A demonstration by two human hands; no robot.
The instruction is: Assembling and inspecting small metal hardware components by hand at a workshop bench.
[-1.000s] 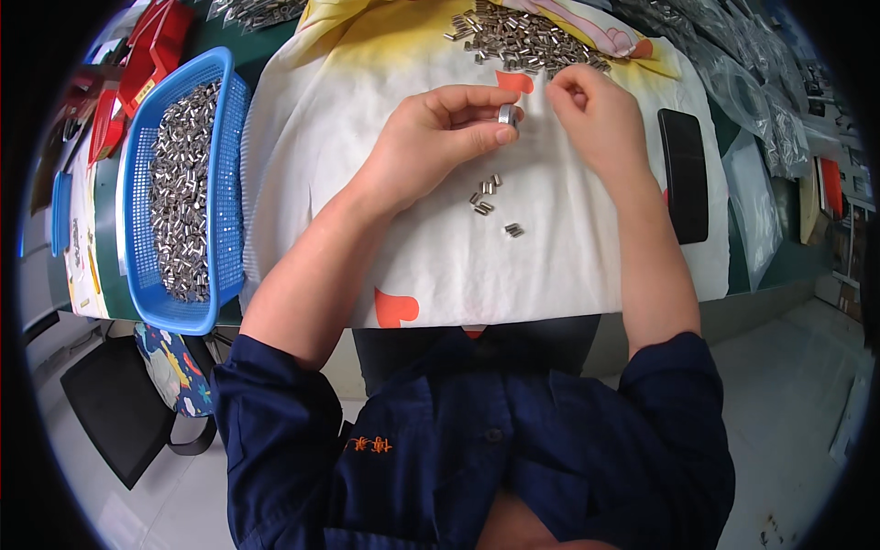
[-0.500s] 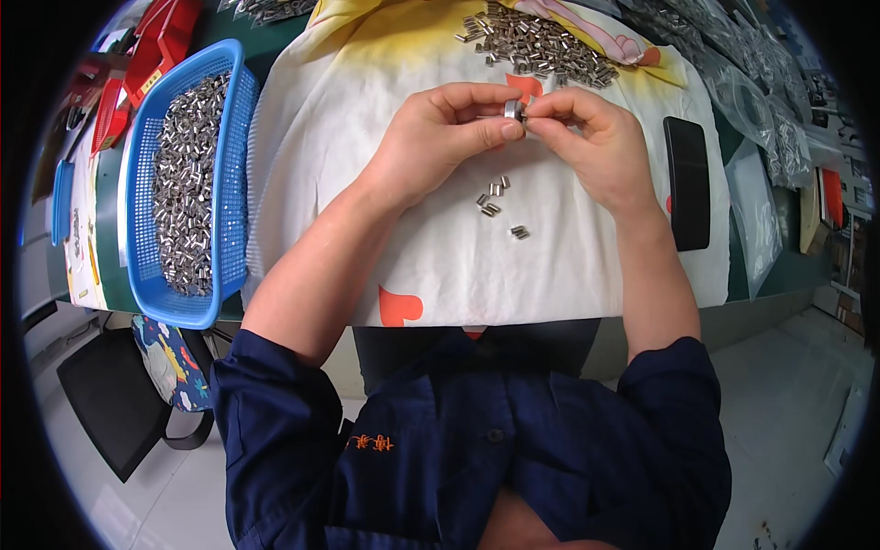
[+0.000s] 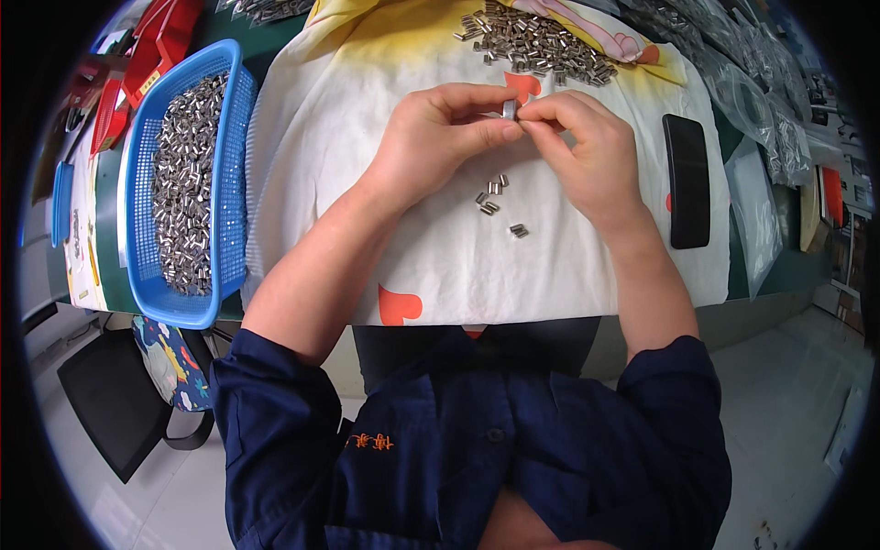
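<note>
My left hand [image 3: 423, 137] pinches a small silver metal ring [image 3: 509, 109] between thumb and fingers, above the far half of a white cloth [image 3: 440, 266]. From the other side, my right hand [image 3: 591, 151] has its thumb and forefinger pressed together right against the ring. Whatever those fingertips hold is hidden. Several loose metal pins [image 3: 495, 187], short and cylindrical, lie on the cloth just nearer than my hands. Beyond the hands is a heap of similar pins [image 3: 541, 46].
At the left stands a long blue plastic basket [image 3: 235, 183] full of metal pins. A black phone [image 3: 687, 183] lies on the cloth at the right. Clear plastic bags [image 3: 756, 215] lie beyond it, and red bins [image 3: 165, 41] stand at the far left.
My right hand has shifted slightly left, its fingertips now closer against the ring. A small metal piece that showed at those fingertips is now hidden. My left hand has barely moved.
</note>
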